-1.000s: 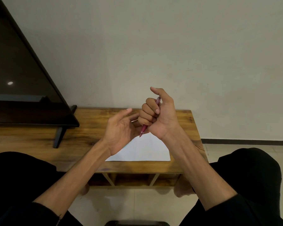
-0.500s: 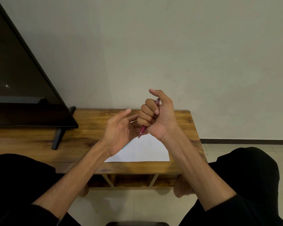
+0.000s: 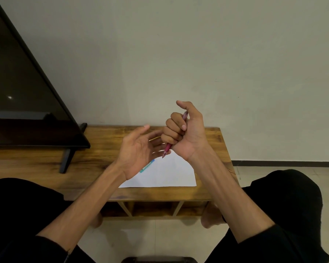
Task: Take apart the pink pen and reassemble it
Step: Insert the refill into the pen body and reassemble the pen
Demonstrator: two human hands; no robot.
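Start from the wooden table, your landmark here. At its left end stands a dark screen on a slanted foot, well away from your work. On the table's near middle lies a white sheet of paper, probably laid there so small parts show up against it. A teal pen rests on the sheet's left edge, half under your wrist.

Above the sheet, your right hand is wrapped in a fist round the pink pen, tip pointing down toward the paper and the top end poking out by your raised thumb. That full fist likely steadies the barrel for twisting or pulling.

Your left hand hangs just beside it, fingers loosely spread and holding nothing, fingertips close to the pen's tip, seemingly ready to take the front section.
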